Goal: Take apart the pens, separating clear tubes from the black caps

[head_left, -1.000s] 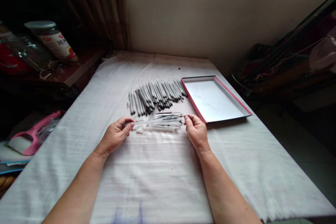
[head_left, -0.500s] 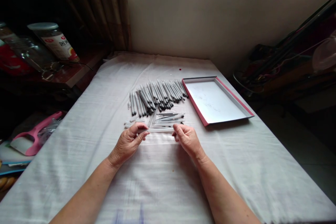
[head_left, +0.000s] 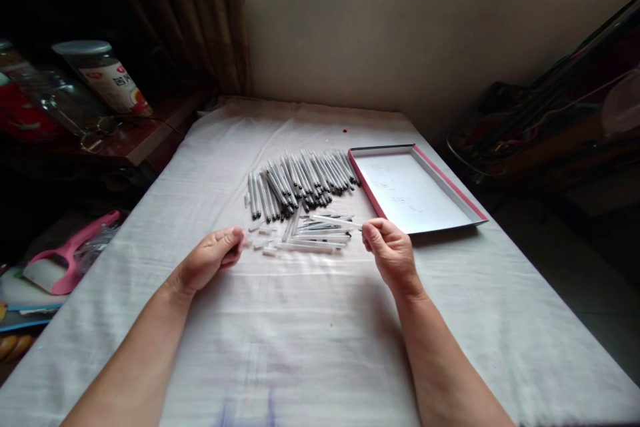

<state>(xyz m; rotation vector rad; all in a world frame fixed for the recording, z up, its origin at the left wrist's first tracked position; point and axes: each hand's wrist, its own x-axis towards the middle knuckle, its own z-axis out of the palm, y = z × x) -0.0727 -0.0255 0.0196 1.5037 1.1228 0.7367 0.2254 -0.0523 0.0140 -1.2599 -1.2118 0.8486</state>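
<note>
On a white cloth (head_left: 280, 353), a pink-sided tray (head_left: 420, 197) is set just beside a heap of black-ended pens (head_left: 300, 180), with loose pen parts (head_left: 313, 248) strewn in front. The left hand (head_left: 211, 258) is curled, whether around anything cannot be told, and by the right hand (head_left: 393, 251) a slim pale tube (head_left: 333, 220) is pinched at one end above those parts; small white pieces (head_left: 269, 252) are scattered near the left.

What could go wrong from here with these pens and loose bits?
The clear tube, pinched near one end by the right grip, could slip or nudge the loose tubes below it. The small pale pieces near the left grip might scatter and be hard to spot on the pale cloth. The pen pile lies loose, so a knock could spread it.
</note>
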